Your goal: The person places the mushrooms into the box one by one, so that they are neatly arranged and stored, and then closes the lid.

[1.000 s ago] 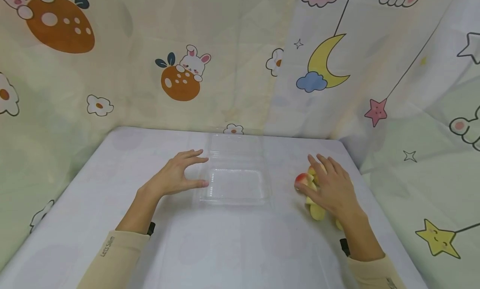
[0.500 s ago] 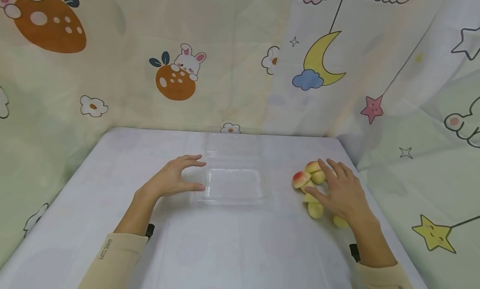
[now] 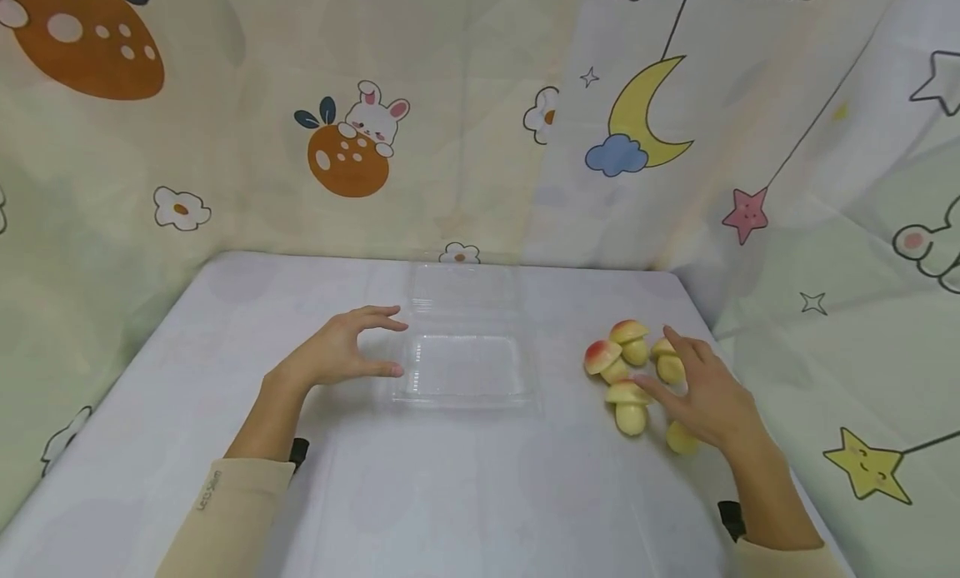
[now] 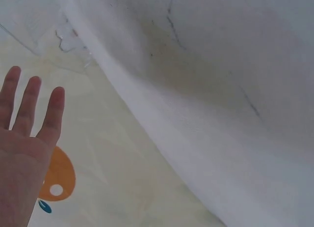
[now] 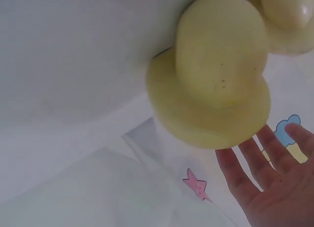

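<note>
Several toy mushrooms with pale yellow stems lie on the right of the table; one with a red-tinged cap (image 3: 603, 358) is leftmost, and another mushroom (image 3: 628, 407) is nearer me. My right hand (image 3: 708, 395) hovers at their right side, fingers extended, partly hiding the lower-right mushroom (image 3: 681, 438). In the right wrist view a mushroom (image 5: 216, 65) looms large beside the fingertips (image 5: 225, 158); I cannot tell whether they touch. A clear plastic box (image 3: 465, 401) lies with its lid (image 3: 465, 286) folded back. My left hand (image 3: 341, 349) is at its left edge, thumb and fingers apart, holding nothing.
A white cloth covers the table (image 3: 465, 495). Behind it and along the sides hangs a printed curtain (image 3: 465, 145) with cartoon rabbits, a moon and stars. Dark straps (image 3: 731, 520) sit on both wrists.
My right hand has moved right and toward me, uncovering most of the mushrooms. My left hand stays beside the box, almost unmoved. The head view has shifted slightly.
</note>
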{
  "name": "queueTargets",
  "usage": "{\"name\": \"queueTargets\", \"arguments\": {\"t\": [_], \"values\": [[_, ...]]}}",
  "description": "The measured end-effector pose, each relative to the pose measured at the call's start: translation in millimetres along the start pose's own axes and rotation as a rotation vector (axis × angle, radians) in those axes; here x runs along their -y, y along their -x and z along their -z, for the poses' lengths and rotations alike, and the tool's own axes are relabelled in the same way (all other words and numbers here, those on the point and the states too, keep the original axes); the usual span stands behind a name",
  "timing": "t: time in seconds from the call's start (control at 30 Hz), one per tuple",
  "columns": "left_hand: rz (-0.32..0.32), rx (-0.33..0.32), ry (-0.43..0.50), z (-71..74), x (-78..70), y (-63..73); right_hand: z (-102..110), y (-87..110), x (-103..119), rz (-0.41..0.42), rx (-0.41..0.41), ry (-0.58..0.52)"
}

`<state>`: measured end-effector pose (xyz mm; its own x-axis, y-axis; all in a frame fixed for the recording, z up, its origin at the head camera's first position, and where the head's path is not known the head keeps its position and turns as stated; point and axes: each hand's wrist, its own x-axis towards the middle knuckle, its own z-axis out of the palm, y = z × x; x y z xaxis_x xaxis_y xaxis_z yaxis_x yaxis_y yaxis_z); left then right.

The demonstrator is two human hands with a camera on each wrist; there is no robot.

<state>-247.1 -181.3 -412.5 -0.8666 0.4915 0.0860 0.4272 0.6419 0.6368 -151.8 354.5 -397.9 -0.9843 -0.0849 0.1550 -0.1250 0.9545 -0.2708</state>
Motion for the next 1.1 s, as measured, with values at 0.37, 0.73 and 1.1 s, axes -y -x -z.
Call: {"name": "queueTargets", "arguments": {"t": [0.37, 0.73, 1.1], "values": [[-0.009, 0.023, 0.03, -7.4, 2.9, -8.5, 4, 9.7, -26, -0.045, 0.054, -0.036], [0.011, 0.029, 0.079, -8.4, 6.7, -7.9, 4, 17.8, -43, -0.06, 0.155, -0.174], [0.013, 0.024, 0.082, -8.7, 8.0, -5.6, 2, 24.5, -52, -0.127, 0.271, -0.175]]}}
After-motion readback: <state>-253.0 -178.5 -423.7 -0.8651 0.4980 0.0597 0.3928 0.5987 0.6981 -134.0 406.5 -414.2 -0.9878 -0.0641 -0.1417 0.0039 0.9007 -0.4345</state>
